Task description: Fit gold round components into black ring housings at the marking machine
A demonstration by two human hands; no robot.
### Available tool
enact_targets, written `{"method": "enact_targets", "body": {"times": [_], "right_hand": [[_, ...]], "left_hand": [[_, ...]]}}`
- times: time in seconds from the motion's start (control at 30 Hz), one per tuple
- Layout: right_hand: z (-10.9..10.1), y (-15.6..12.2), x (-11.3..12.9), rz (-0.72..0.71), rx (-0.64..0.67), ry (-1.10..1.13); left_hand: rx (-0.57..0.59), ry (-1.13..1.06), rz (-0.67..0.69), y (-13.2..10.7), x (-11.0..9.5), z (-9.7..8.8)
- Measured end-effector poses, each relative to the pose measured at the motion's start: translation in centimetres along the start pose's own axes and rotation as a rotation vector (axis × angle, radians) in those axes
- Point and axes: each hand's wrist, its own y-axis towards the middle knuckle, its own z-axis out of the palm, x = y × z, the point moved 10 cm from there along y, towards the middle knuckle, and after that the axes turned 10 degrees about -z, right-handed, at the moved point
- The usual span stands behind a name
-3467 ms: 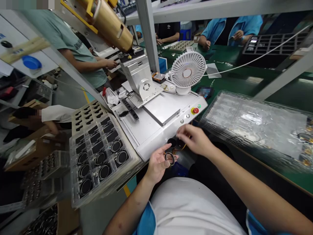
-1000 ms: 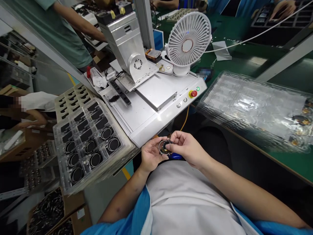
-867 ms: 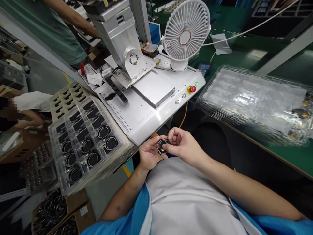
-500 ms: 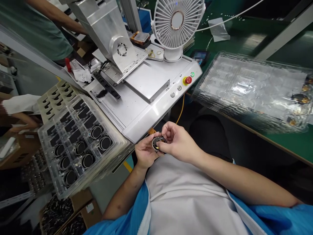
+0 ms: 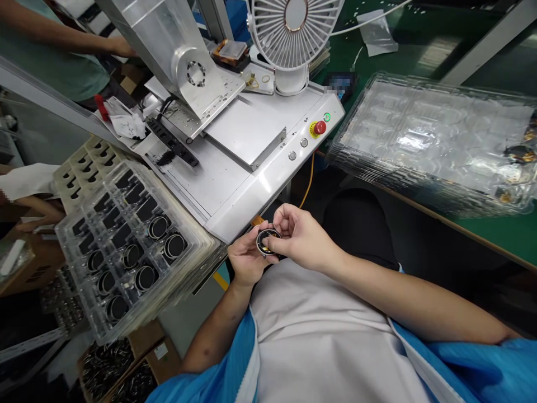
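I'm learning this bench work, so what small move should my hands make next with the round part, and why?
Probably a gentle press with the thumb of the right hand, while the left hand steadies the round part: that thumb lies over its dark inside, and the left hand holds its rim.

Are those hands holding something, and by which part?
A round, silver-rimmed disc: the left hand holds its rim; the right hand has its thumb over the middle.

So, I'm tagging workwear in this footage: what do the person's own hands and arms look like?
The left hand and right hand are ungloved. The forearms are bare up to the blue sleeves of a white-edged jacket, worn open over a pale top.
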Motion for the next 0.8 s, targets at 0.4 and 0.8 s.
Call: {"method": "enact_targets", "body": {"times": [0.4, 0.8], "right_hand": [[-1.4, 0.1, -3.2, 0.218, 0.067, 0.025], [-7.7, 9.6, 3.8, -0.048, -0.184, -0.283]], "left_hand": [[0.063, 0.152, 0.065, -0.5, -1.0, 1.6], [0.074, 0.065, -0.023, 0.9, -1.7, 2.8]]}}
